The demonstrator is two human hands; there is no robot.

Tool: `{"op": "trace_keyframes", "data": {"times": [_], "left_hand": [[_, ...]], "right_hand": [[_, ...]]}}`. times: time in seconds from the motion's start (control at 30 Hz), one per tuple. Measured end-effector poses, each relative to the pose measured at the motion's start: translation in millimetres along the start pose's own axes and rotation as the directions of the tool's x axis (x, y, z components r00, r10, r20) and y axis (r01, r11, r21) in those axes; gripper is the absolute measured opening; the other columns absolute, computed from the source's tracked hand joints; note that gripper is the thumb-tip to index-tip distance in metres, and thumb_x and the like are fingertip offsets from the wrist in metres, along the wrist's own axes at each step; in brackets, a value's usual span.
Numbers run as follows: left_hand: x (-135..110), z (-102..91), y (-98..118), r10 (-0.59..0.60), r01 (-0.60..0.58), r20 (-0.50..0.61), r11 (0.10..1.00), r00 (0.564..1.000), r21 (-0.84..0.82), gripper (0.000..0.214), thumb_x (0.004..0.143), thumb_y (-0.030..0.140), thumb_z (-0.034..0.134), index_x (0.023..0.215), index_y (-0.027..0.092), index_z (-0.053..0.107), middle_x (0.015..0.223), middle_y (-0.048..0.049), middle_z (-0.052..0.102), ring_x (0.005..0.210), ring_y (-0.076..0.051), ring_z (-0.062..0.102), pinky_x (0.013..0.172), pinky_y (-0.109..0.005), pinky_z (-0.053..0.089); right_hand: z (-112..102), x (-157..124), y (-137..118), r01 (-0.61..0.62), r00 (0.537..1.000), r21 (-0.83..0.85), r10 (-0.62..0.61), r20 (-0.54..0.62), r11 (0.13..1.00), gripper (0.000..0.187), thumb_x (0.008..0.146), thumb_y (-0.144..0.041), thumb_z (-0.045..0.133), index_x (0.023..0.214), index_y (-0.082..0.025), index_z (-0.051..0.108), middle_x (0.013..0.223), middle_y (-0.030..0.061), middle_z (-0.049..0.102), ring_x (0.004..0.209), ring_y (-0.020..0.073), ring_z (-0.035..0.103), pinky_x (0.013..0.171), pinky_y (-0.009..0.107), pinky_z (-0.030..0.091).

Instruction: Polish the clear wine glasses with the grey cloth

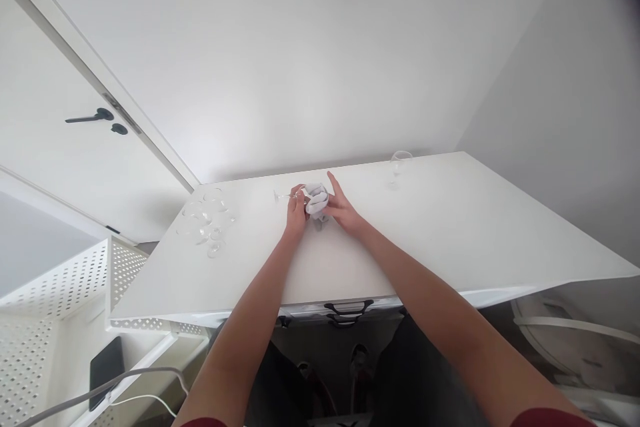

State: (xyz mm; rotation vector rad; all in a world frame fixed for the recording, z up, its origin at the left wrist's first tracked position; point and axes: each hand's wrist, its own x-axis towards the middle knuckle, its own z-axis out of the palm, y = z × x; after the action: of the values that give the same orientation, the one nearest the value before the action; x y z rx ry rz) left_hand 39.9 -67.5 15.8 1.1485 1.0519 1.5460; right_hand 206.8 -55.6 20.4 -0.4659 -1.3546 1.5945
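Over the white table (pixel 440 233), my left hand (pixel 296 212) grips a clear wine glass (pixel 289 195) lying on its side, its foot pointing left. My right hand (pixel 343 208) presses a light grey cloth (pixel 316 200) around the bowl of that glass, fingers curled on the cloth. Both hands meet near the table's far middle. The bowl itself is mostly hidden by the cloth.
Several clear glasses (pixel 206 220) stand grouped at the table's left. One more wine glass (pixel 399 163) stands upright at the far right by the wall. A white door with a black handle (pixel 93 117) is at left, and a perforated white shelf (pixel 65 280) lower left.
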Motion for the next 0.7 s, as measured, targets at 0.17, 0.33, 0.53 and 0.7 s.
{"op": "trace_keyframes", "data": {"times": [0.17, 0.33, 0.53, 0.7], "left_hand": [[-1.9, 0.3, 3.7, 0.128, -0.131, 0.044, 0.988, 0.991, 0.078, 0.054, 0.092, 0.072, 0.06, 0.102, 0.02, 0.07, 0.093, -0.0083, 0.066, 0.08, -0.018, 0.059, 0.067, -0.029, 0.051], [-6.3, 3.5, 7.8, 0.072, -0.076, 0.085, 0.996, 0.994, 0.044, 0.056, 0.091, 0.074, 0.06, 0.111, 0.022, 0.066, 0.086, -0.0041, 0.063, 0.069, -0.015, 0.056, 0.057, -0.026, 0.045], [-5.0, -0.6, 11.6, 0.07, -0.069, -0.029, 0.998, 0.997, 0.008, 0.054, 0.099, 0.073, 0.047, 0.118, 0.024, 0.061, 0.062, 0.004, 0.052, 0.044, -0.008, 0.03, 0.044, -0.024, 0.023], [-3.2, 0.6, 8.8, 0.084, -0.083, -0.047, 0.996, 0.995, 0.013, 0.049, 0.096, 0.07, 0.055, 0.11, 0.025, 0.065, 0.067, 0.0007, 0.058, 0.047, -0.01, 0.039, 0.045, -0.026, 0.027]], "right_hand": [[6.1, -8.1, -1.1, 0.009, 0.989, -0.17, 0.017, 0.146, 0.985, 0.115, 0.078, -0.035, 0.085, 0.169, -0.036, 0.013, 0.127, 0.0053, 0.069, 0.107, 0.0226, 0.068, 0.093, 0.039, 0.058], [6.5, -5.3, 0.4, 0.018, 1.0, -0.106, -0.016, 0.021, 0.994, 0.087, 0.075, -0.04, 0.089, 0.147, -0.034, 0.041, 0.109, 0.0014, 0.071, 0.092, 0.021, 0.068, 0.085, 0.037, 0.057], [-11.3, 3.2, 5.9, 0.067, 0.916, -0.087, -0.096, -0.388, 0.994, 0.06, 0.073, -0.053, 0.086, 0.108, -0.031, 0.043, 0.087, -0.0041, 0.066, 0.08, 0.0186, 0.064, 0.074, 0.032, 0.053], [-21.6, 3.1, 5.7, -0.034, 0.695, -0.373, -0.246, -0.675, 0.927, 0.047, 0.08, -0.049, 0.079, 0.082, -0.027, 0.037, 0.073, -0.0046, 0.048, 0.071, 0.0165, 0.049, 0.063, 0.028, 0.046]]}}
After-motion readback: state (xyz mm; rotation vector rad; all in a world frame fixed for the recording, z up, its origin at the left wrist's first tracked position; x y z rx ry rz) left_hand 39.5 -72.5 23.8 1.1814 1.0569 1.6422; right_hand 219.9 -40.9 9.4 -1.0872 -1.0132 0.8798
